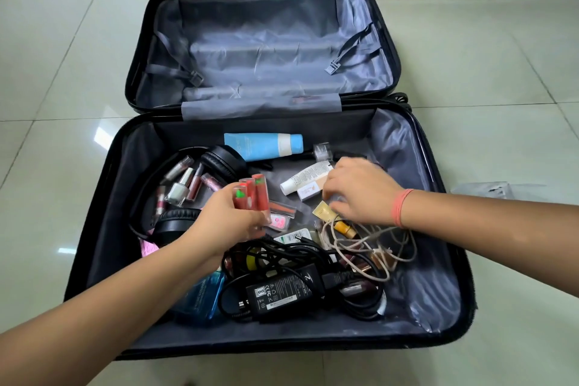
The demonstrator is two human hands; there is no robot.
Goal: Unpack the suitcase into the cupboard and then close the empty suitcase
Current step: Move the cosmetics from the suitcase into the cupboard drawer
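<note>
The person works with two bare hands and bare forearms. The left forearm (103,307) is uncovered along all of its visible length, down to the left hand (228,219). The right forearm (488,222) is uncovered too. Around the right wrist, just behind the right hand (360,191), sits a wristband (400,207) of coral-pink thread. Its several thin strands lie close together and run slightly aslant across the wrist. The fingernails are too blurred to describe.
</note>
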